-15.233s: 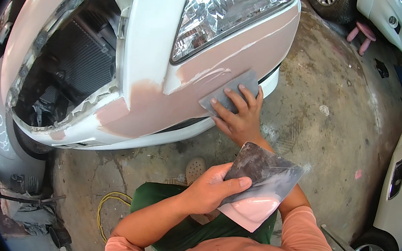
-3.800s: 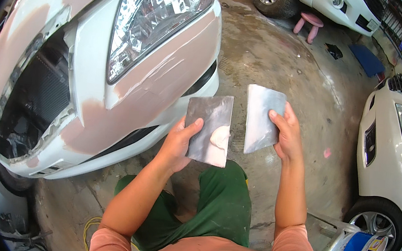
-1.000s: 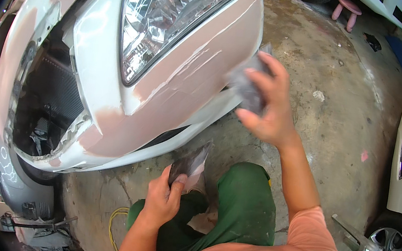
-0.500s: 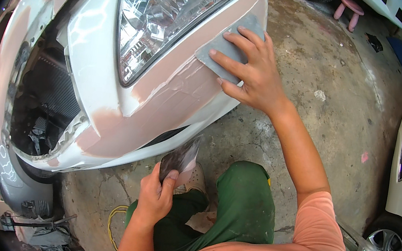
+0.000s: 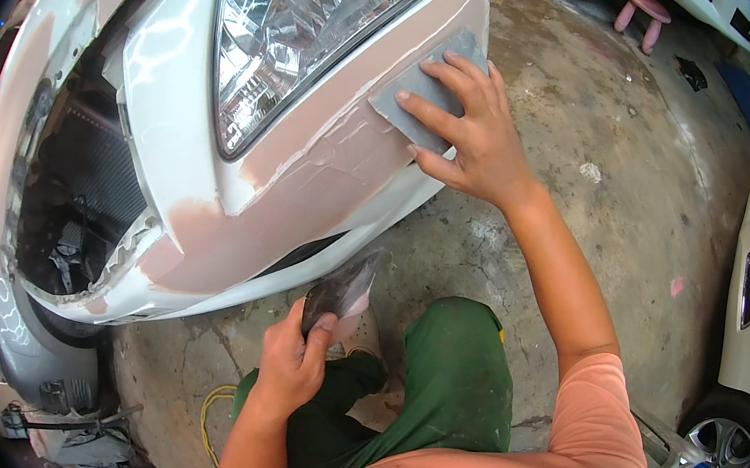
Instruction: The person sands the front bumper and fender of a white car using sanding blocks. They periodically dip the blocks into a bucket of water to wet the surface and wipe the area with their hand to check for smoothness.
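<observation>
The right hand (image 5: 474, 134), fingers spread, presses a flat grey sanding sheet (image 5: 419, 87) on the bumper's (image 5: 307, 180) pink filler at one o'clock; the left hand (image 5: 290, 368) pinches a curled dark sheet (image 5: 346, 288) at six o'clock.

The right hand (image 5: 474, 139) lies flat on a sheet of sandpaper (image 5: 419, 91) against the bumper (image 5: 305, 198), just right of the headlight (image 5: 305, 32). Below the bumper, over the floor (image 5: 580, 220), the left hand (image 5: 290, 368) holds a second sheet (image 5: 345, 291).

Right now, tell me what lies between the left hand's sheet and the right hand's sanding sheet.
In the head view, between the folded sheet and the grey sheet lies the bumper, smeared with pinkish filler.
</observation>
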A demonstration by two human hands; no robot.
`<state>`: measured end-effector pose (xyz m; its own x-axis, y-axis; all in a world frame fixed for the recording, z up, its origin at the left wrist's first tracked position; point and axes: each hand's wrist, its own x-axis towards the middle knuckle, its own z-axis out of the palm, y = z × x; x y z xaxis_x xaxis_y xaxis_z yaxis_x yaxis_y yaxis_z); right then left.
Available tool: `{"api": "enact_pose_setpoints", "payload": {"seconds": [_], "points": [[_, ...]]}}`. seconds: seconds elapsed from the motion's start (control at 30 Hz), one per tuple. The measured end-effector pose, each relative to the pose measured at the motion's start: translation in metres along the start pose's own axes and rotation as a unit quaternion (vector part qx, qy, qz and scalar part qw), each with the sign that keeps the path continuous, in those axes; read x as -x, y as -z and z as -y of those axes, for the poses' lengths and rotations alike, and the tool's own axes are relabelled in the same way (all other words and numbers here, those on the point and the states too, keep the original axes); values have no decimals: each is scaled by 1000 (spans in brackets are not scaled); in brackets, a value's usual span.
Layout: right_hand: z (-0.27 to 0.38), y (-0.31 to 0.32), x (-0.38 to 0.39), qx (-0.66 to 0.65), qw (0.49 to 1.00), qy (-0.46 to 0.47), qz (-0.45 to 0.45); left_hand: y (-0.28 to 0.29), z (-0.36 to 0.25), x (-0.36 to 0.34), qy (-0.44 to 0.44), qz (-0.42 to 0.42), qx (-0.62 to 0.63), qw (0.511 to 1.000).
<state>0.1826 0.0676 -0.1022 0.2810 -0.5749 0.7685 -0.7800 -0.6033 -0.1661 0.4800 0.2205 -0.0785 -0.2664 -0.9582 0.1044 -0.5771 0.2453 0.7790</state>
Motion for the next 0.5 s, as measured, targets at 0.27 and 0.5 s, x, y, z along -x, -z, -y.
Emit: {"api": "enact_pose_setpoints", "payload": {"seconds": [0.27, 0.5], "points": [[-1, -2, -9, 23, 1000, 15, -4, 2, -2, -1, 10, 7, 27, 1000], [-17, -39, 51, -11, 1000, 1, 18, 14, 6, 3, 55, 6, 16, 998]]}}
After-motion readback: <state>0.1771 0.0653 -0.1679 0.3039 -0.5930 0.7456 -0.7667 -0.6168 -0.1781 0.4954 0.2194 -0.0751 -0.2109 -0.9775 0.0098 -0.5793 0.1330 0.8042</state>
